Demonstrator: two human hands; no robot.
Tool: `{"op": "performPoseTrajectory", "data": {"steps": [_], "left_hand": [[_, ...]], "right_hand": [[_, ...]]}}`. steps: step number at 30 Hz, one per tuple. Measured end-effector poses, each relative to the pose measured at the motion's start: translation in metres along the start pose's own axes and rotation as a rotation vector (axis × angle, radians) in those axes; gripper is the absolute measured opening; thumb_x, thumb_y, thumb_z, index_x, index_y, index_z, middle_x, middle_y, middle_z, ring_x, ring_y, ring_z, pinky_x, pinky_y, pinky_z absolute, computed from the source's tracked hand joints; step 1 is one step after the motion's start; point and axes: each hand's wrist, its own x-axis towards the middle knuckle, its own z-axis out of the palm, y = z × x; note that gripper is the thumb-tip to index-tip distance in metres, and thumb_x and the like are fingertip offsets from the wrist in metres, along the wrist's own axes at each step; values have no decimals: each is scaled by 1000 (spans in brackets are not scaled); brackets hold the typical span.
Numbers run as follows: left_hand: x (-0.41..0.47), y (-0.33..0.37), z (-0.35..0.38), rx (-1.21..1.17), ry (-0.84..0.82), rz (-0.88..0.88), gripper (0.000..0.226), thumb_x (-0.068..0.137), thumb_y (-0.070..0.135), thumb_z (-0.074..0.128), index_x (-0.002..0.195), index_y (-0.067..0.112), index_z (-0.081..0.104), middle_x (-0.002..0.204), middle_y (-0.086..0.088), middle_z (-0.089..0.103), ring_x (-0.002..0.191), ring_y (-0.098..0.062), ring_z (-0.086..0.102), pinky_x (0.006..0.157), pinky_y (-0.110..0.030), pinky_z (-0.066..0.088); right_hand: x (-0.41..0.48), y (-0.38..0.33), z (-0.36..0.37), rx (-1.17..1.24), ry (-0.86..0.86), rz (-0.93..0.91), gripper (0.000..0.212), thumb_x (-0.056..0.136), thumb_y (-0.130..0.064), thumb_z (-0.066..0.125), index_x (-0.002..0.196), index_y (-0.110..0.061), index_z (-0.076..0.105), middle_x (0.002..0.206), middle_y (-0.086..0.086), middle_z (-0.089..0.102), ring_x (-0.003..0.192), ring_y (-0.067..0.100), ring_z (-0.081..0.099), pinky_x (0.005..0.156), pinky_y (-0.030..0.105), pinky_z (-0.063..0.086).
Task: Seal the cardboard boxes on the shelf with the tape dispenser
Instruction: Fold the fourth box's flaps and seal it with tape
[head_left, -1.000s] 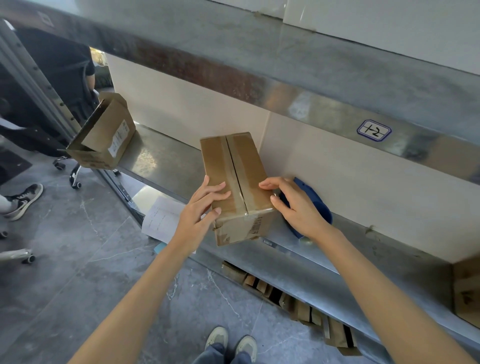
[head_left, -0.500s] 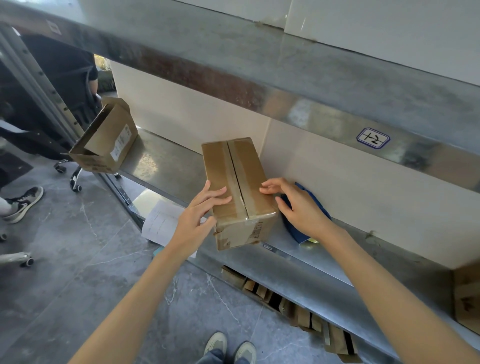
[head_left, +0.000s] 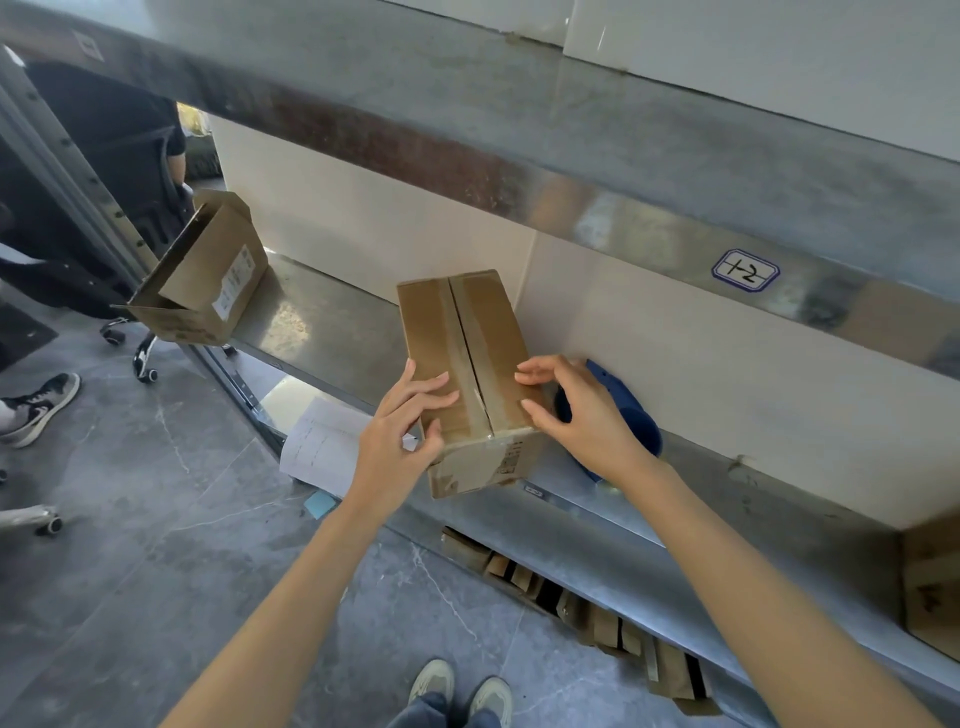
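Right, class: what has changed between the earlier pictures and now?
Little. The right hand has arched up, its fingers now curled with only the tips on the taped cardboard box. The left hand stays pressed on the box's top; box, blue tape dispenser and shelf are unmoved.

Soft, diffuse light fills the view, brightest on the pale back wall (head_left: 701, 395) and dimmest in the top-left corner. Glare smears the front lip of the upper shelf (head_left: 587, 208), and a hazy bright patch lies near the left end of the lower shelf (head_left: 291, 322); shadows are faint and soft-edged. Focus is crisp centrally, while wide-angle distortion bows and tilts the shelf edges.
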Motion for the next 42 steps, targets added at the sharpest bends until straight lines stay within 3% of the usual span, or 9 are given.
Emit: {"op": "performPoseTrajectory", "data": {"steps": [5,10,15,23,29,32,34,38,42], "left_hand": [[1,3,-3,-8,-39,-53,31,93,37,60,117,20,70,138,21,56,149,-3,21,108,-59,41],[3,3,-2,-6,-30,-63,37,91,46,59,117,22,70,137,22,56,149,-3,22,107,-60,41],[5,1,-11,49,-104,-7,56,81,63,67,124,26,66,142,23,51,150,-8,21,109,-58,40],[1,2,2,72,1,65,55,74,56,78,119,27,65,140,17,53,150,-13,24,105,-55,46],[-4,11,17,190,96,60,66,72,63,75,117,16,65,138,9,56,149,-14,26,110,-14,33],[-3,17,22,236,131,26,65,71,66,73,113,17,65,136,10,57,149,-12,28,106,-6,30],[-2,17,22,219,124,21,64,71,65,73,112,17,65,136,11,57,149,-12,27,107,-10,32],[0,7,-3,129,-54,56,59,75,60,75,120,23,64,141,16,53,150,-11,22,106,-47,47],[7,7,-29,121,-206,40,60,76,61,73,126,29,64,143,24,51,149,-4,23,107,-52,46]], "right_hand": [[2,-4,-5,-3,-72,50,52,84,-49,71,127,-50,42,123,-24,59,123,-7,45,95,9,34],[2,0,-2,2,-27,15,37,93,-37,65,126,-43,50,121,-19,61,120,-7,46,104,21,39],[1,-1,-12,34,-130,46,68,74,-44,81,131,-48,45,128,-24,56,127,-5,42,107,23,36],[-4,-3,-5,-114,-109,-32,73,74,-51,80,137,-33,49,133,-18,51,125,-2,40,103,25,41],[-5,-5,9,-164,48,-65,66,72,-52,81,129,-32,53,125,-15,56,118,3,45,89,32,51],[-7,-9,10,-163,63,-50,69,72,-56,80,132,-33,52,125,-18,55,119,1,44,86,27,49],[-6,-12,10,-160,56,-36,71,72,-58,80,132,-33,52,126,-18,55,119,1,44,87,26,49],[-2,-7,-8,-40,-105,40,77,72,-47,84,137,-47,44,130,-23,56,125,-5,42,106,33,42],[4,-1,-20,63,-179,84,81,74,-23,85,140,-49,44,130,-27,58,132,-1,42,115,37,34]]}}
